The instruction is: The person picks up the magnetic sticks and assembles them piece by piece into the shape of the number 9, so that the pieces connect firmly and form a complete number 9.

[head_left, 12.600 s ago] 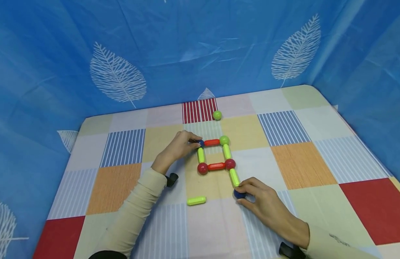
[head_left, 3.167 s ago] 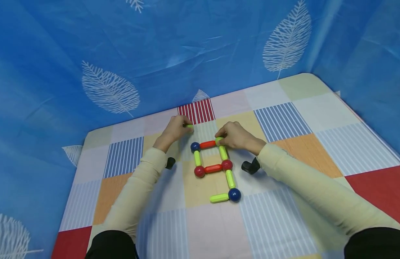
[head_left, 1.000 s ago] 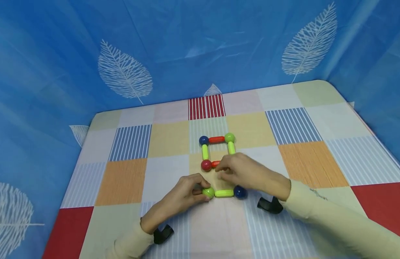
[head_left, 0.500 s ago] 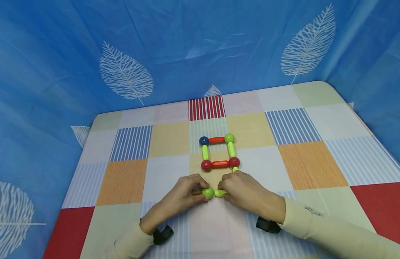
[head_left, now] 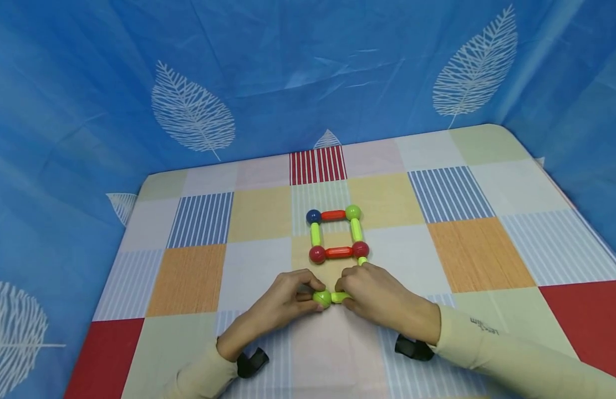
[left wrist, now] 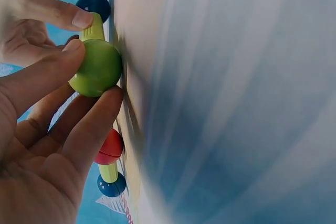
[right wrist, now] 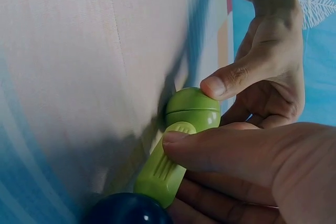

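My left hand (head_left: 283, 299) pinches a green ball (left wrist: 98, 69) between thumb and fingers, low on the tablecloth. My right hand (head_left: 387, 296) grips a yellow-green magnetic rod (right wrist: 160, 174), its thumb lying along the side. The ball touches one end of this rod; a dark blue ball (right wrist: 128, 211) sits at the other end, hidden by the right hand in the head view. Beyond the hands lies a square of red rods (head_left: 339, 252), yellow-green rods and balls. From its near-right red ball (head_left: 360, 249), another yellow-green rod (head_left: 362, 260) runs under the right hand.
The square's other corners are a red ball (head_left: 317, 254), a blue ball (head_left: 314, 216) and a green ball (head_left: 353, 212). A patchwork cloth (head_left: 258, 216) covers the table. Blue curtains (head_left: 308, 72) with white leaf prints stand behind and at the sides.
Earlier, my left hand brought the green ball from the far side to the near rod. My right hand moved down onto that rod. The small gap between ball and rod has closed.
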